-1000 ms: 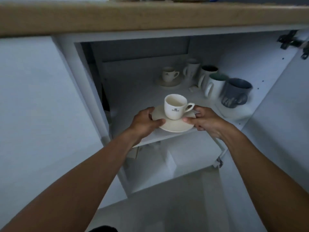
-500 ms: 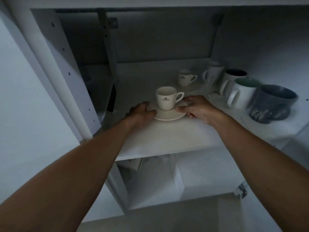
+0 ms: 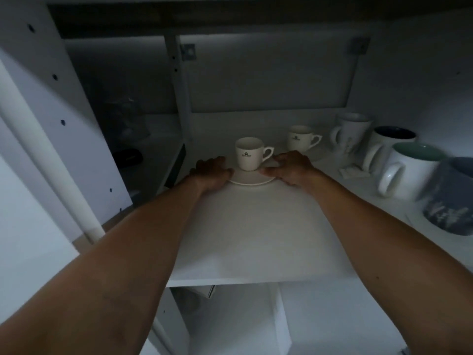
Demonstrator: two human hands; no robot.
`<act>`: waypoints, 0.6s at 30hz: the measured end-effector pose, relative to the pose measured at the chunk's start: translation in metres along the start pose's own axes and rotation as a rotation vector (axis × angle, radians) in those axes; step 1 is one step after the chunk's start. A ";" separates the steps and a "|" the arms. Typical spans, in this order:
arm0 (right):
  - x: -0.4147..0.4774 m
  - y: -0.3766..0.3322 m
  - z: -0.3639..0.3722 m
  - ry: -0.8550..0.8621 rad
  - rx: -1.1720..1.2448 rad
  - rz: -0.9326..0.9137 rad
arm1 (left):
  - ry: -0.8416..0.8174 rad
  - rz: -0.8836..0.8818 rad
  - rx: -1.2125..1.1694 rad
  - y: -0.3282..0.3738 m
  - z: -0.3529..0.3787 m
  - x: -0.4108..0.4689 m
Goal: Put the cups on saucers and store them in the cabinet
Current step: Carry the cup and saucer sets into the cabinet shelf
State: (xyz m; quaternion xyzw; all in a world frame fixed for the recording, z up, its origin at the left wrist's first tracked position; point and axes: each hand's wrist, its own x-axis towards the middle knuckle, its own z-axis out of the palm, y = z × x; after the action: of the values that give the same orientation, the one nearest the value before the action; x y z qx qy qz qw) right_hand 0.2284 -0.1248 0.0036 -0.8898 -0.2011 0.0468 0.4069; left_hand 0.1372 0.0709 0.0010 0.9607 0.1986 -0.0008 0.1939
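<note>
A white cup [image 3: 249, 154] with a small dark logo stands upright on a white saucer [image 3: 252, 179], which rests deep on the white cabinet shelf [image 3: 250, 234]. My left hand [image 3: 212, 172] grips the saucer's left rim. My right hand [image 3: 290, 169] grips its right rim, with the thumb on the front edge. Behind and to the right stands a second matching cup [image 3: 301, 138]; its saucer is mostly hidden by my right hand.
Several larger mugs line the shelf's right side: a tall white mug [image 3: 352, 133], a dark-lined mug [image 3: 391, 143], a green-lined mug [image 3: 412, 170] and a blue-grey mug [image 3: 453, 201]. A small white packet [image 3: 354, 172] lies beside them. A vertical divider [image 3: 179, 85] stands at left.
Both hands have pushed the cup and saucer further back along the shelf, closer to the second cup. My view has moved in closer to the cabinet.
</note>
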 end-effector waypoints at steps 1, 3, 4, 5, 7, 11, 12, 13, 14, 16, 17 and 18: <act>0.005 0.000 0.002 -0.010 -0.007 -0.004 | 0.005 0.005 0.013 0.000 0.000 0.004; 0.013 0.001 0.003 -0.029 -0.055 -0.016 | 0.015 0.006 0.042 0.000 -0.001 0.011; 0.016 0.001 0.004 -0.034 -0.074 -0.020 | 0.017 0.001 0.051 -0.001 -0.001 0.014; 0.020 -0.001 0.005 -0.036 -0.088 -0.027 | 0.022 -0.004 0.054 -0.002 -0.002 0.018; 0.027 -0.002 0.007 -0.044 -0.125 -0.037 | 0.024 -0.004 0.057 -0.005 -0.004 0.026; 0.043 -0.004 0.013 -0.044 -0.125 -0.065 | 0.027 -0.005 0.060 -0.011 -0.006 0.040; 0.048 -0.005 0.014 -0.042 -0.140 -0.085 | 0.033 -0.006 0.062 -0.012 -0.006 0.043; 0.051 -0.007 0.015 -0.046 -0.171 -0.098 | 0.035 -0.004 0.064 -0.013 -0.008 0.046; 0.053 -0.008 0.016 -0.054 -0.207 -0.096 | 0.036 -0.004 0.066 -0.014 -0.009 0.049; 0.060 -0.011 0.017 -0.071 -0.246 -0.079 | 0.038 -0.009 0.072 -0.016 -0.011 0.055; 0.064 -0.012 0.018 -0.077 -0.256 -0.075 | 0.038 -0.015 0.071 -0.017 -0.011 0.059; 0.068 -0.014 0.019 -0.083 -0.268 -0.075 | 0.035 -0.019 0.064 -0.018 -0.012 0.064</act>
State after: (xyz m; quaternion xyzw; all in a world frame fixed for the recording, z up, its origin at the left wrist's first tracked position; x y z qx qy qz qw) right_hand 0.2814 -0.0768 0.0066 -0.9254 -0.2552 0.0409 0.2770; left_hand 0.1882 0.1144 0.0002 0.9643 0.2112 0.0080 0.1597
